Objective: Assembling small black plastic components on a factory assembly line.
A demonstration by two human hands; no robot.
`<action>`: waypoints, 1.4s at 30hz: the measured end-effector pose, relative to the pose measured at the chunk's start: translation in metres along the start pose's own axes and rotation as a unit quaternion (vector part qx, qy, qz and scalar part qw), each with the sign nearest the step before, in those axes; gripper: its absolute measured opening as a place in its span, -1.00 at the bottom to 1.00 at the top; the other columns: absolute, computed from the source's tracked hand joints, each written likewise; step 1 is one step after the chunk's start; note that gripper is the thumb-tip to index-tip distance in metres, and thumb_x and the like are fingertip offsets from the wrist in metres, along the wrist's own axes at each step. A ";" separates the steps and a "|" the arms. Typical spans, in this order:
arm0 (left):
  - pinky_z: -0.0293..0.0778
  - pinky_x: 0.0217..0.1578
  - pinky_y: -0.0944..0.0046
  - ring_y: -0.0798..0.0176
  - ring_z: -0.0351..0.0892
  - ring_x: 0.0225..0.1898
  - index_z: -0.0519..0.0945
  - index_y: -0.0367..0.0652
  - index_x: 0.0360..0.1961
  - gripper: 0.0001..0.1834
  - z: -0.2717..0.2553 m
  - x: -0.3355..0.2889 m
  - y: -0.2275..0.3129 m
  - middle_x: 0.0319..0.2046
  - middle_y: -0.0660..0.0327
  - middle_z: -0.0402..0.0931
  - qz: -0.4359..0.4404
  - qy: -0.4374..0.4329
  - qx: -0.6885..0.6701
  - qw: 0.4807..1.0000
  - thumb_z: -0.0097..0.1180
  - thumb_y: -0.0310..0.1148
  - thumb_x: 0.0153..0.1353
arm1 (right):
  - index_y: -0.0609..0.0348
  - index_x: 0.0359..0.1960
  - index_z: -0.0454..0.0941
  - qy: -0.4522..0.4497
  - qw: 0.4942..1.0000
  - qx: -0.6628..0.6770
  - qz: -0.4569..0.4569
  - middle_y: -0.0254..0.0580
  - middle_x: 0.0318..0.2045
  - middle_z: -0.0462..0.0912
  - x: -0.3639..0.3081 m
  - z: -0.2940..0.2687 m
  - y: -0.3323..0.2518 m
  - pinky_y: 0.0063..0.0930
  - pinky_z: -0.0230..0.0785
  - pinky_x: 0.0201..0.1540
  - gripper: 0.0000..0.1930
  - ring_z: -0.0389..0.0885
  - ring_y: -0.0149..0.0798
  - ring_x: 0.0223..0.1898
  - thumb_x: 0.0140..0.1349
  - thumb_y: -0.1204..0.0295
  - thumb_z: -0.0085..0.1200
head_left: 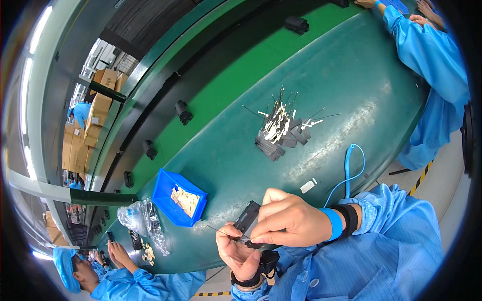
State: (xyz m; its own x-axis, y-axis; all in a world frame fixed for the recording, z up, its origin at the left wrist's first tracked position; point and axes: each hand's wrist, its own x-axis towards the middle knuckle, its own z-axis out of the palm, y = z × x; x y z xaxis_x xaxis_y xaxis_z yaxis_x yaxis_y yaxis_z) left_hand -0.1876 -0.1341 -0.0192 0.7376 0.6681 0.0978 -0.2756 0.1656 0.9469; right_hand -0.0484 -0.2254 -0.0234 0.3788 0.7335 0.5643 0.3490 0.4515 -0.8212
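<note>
My left hand (235, 252) is closed around a black rectangular plastic casing (247, 216), tilted in front of my body near the table's front edge. A thin dark wire sticks out to the left past the left fingers. Over the casing's lower end, my right hand (283, 219) is closed in a pinch; what lies between its fingertips is hidden. A blue wrist strap (332, 223) with a coiled blue cord (347, 170) is on my right wrist. Small white pieces (308, 186) lie on the table just beyond that hand.
A pile of black parts with thin wires and white strips (273, 133) lies mid-table. To the left stand a blue bin (159, 198) of small beige pieces and clear plastic bags (145, 220). Co-workers sit left and far right. A green conveyor belt (221, 78) carries black units (184, 112).
</note>
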 end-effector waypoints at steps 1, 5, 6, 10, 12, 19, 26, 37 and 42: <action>0.16 -0.12 0.42 0.37 0.18 -0.20 0.22 -0.24 -0.19 -0.38 0.000 0.000 0.000 -0.25 0.20 0.15 -0.001 0.004 0.004 1.000 0.34 -0.36 -0.23 | 0.06 -0.40 0.63 0.001 1.000 0.000 0.000 -0.43 -0.57 0.48 0.000 0.000 0.000 -0.49 0.18 -0.33 -0.93 0.30 -0.32 -0.45 0.05 0.44 0.17; 0.14 -0.13 0.42 0.36 0.18 -0.21 0.23 -0.24 -0.22 -0.40 -0.001 0.001 -0.001 -0.27 0.20 0.16 0.011 0.011 0.022 1.000 0.35 -0.34 -0.23 | 0.06 -0.45 0.60 0.016 1.000 0.015 0.002 -0.40 -0.61 0.43 0.001 0.003 0.000 -0.47 0.16 -0.34 -0.96 0.26 -0.29 -0.47 0.04 0.42 0.15; 0.14 -0.13 0.42 0.36 0.18 -0.21 0.23 -0.24 -0.22 -0.40 -0.004 0.000 -0.003 -0.27 0.20 0.16 0.011 0.010 0.023 1.000 0.35 -0.34 -0.23 | 0.07 -0.50 0.58 0.029 0.999 0.024 0.004 -0.38 -0.65 0.39 0.001 0.004 -0.001 -0.45 0.14 -0.35 -0.95 0.23 -0.27 -0.48 0.05 0.41 0.13; 0.14 -0.14 0.41 0.37 0.19 -0.22 0.24 -0.23 -0.24 -0.42 -0.010 -0.004 -0.007 -0.29 0.21 0.17 0.008 0.005 0.047 0.999 0.34 -0.33 -0.23 | 0.07 -0.51 0.58 0.033 0.999 0.026 0.006 -0.38 -0.65 0.39 0.000 0.005 -0.001 -0.45 0.14 -0.36 -0.95 0.23 -0.26 -0.49 0.05 0.41 0.13; 0.14 -0.14 0.41 0.37 0.19 -0.23 0.25 -0.23 -0.25 -0.43 -0.009 -0.004 -0.006 -0.29 0.21 0.17 0.007 0.004 0.046 0.999 0.34 -0.33 -0.23 | 0.07 -0.51 0.58 0.032 0.999 0.024 0.007 -0.37 -0.65 0.39 0.000 0.005 -0.001 -0.45 0.14 -0.36 -0.94 0.23 -0.26 -0.49 0.05 0.41 0.13; 0.18 -0.17 0.43 0.38 0.20 -0.24 0.24 -0.23 -0.24 -0.45 -0.007 -0.002 -0.005 -0.28 0.21 0.18 -0.003 0.013 0.034 0.999 0.31 -0.39 -0.23 | 0.05 -0.42 0.63 0.011 1.000 0.001 -0.001 -0.42 -0.59 0.46 0.000 0.002 0.001 -0.48 0.19 -0.34 -0.93 0.29 -0.30 -0.45 0.03 0.44 0.19; 0.17 -0.14 0.40 0.36 0.20 -0.22 0.24 -0.21 -0.25 -0.46 -0.002 0.001 -0.003 -0.28 0.21 0.18 -0.005 0.015 0.014 1.000 0.30 -0.42 -0.24 | 0.06 -0.42 0.62 0.010 1.000 -0.001 -0.002 -0.42 -0.59 0.47 0.000 0.001 0.002 -0.48 0.18 -0.34 -0.93 0.30 -0.31 -0.46 0.03 0.44 0.18; 0.14 -0.13 0.38 0.35 0.19 -0.24 0.25 -0.21 -0.26 -0.45 -0.006 -0.001 -0.006 -0.30 0.21 0.18 -0.006 0.029 0.030 0.999 0.32 -0.39 -0.27 | 0.06 -0.42 0.62 0.012 1.000 0.001 -0.009 -0.42 -0.59 0.48 0.001 0.001 0.003 -0.48 0.18 -0.34 -0.94 0.31 -0.31 -0.46 0.04 0.44 0.18; 0.14 -0.14 0.39 0.36 0.19 -0.24 0.25 -0.20 -0.26 -0.44 -0.007 -0.001 -0.007 -0.31 0.22 0.17 -0.002 0.032 0.032 0.999 0.33 -0.38 -0.27 | 0.06 -0.43 0.62 0.012 1.000 -0.001 -0.008 -0.42 -0.59 0.48 0.002 0.000 0.003 -0.49 0.18 -0.34 -0.94 0.30 -0.32 -0.46 0.03 0.44 0.18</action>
State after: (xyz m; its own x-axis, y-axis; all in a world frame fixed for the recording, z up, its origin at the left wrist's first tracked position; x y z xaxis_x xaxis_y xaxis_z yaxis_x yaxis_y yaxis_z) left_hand -0.1901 -0.1311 -0.0284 0.6980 0.7121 0.0757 -0.2301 0.1229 0.9654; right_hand -0.0472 -0.2229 -0.0247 0.3947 0.7136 0.5788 0.3570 0.4613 -0.8122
